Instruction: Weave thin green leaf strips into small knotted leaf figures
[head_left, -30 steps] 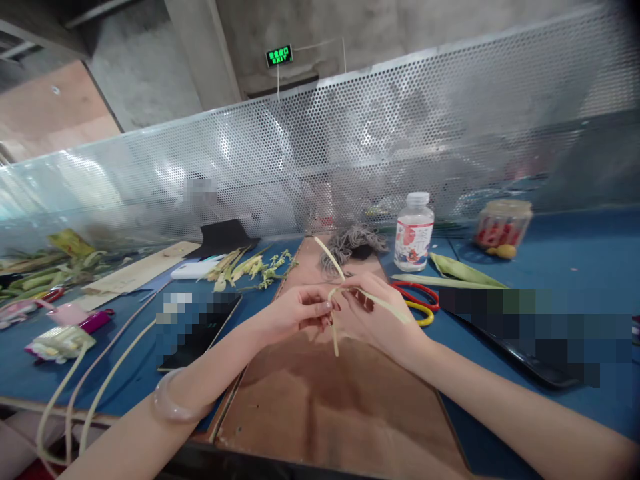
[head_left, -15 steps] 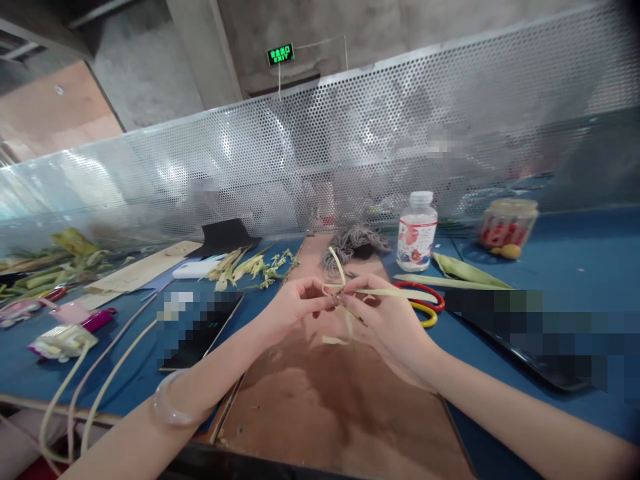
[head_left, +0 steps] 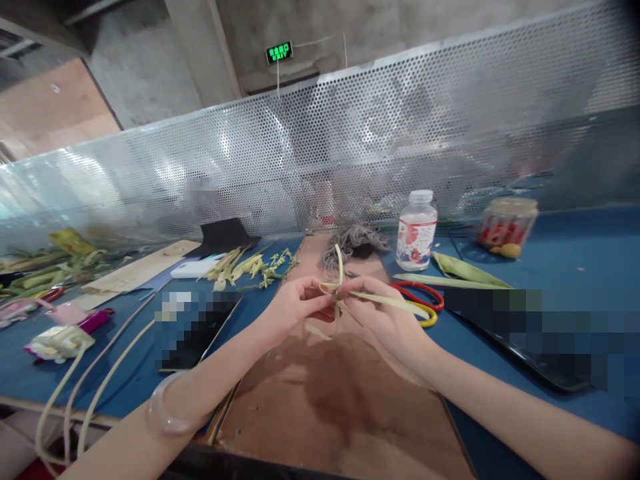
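From where I stand, following the head view, both hands meet over the brown board in the middle of the blue surface (head_left: pixel 280 400). The left hand (head_left: pixel 295 310) and right hand (head_left: pixel 387 320) each pinch narrowly on the pale strips (head_left: pixel 341 265), thumb to fingertip, nearly touching. The strips cross between the fingers, above the board: one end stands up, another trails rightward across the right hand toward the red loop (head_left: pixel 436 298) and yellow loop (head_left: pixel 431 317). How they wrap at the crossing is too small to tell.

To my eye, the crossing wants a firm left pinch while the right fingers guide the strip, flat and untwisted. A gentle, even pull should suit it; a sharp tug could split such thin stuff.
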The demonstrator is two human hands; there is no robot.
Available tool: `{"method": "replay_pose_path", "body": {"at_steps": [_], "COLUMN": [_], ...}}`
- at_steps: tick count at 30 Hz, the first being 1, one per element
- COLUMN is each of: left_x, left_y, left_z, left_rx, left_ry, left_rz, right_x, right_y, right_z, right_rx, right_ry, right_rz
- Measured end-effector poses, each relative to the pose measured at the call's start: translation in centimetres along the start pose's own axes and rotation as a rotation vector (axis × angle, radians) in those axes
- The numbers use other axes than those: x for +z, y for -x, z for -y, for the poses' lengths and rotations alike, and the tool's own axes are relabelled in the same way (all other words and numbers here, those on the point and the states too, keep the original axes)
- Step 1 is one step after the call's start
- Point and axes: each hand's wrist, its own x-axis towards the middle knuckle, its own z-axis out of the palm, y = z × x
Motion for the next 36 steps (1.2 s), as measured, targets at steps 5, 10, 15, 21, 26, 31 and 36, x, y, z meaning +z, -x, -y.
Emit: {"method": "replay_pose_path", "body": {"at_steps": [5,10,15,21,26,31,36], "left_x": [-0.1,0.2,0.2,0.1,0.4,0.9,1.2], "left_y": [-0.1,-0.1,0.0,0.0,0.2,0.5,0.5], "left_z": [0.1,-0.2,-0.1,0.3,0.0,-0.3,-0.3], "left_rx": [-0.003,-0.052,-0.062,-0.069,-0.044,0.057,0.126], "left_ry": [0.049,0.084,0.145,0.216,0.133,-0.041,-0.092], "left_rz": [-0.026,-0.096,-0.057,0.053,0.037,-0.006,-0.113], "right_x": [0.0,0.6,0.3,0.5,0.6,0.5,0.9], "right_y": [-0.5,-0.9,-0.5,-0.4,-0.6,-0.9,-1.0], "right_z": [-1.5,-2.1,-0.3,-0.2,-0.8,-0.7,-0.3], "right_rx": [-0.136,-0.254,-0.2,0.011,-0.018,-0.012,-0.008], "right_ry": [0.244,0.306,0.293,-0.189,-0.256,-0.257,-0.229], "right_rz": [0.073,0.017,0.035,0.081,-0.011,-0.063,-0.061]}}
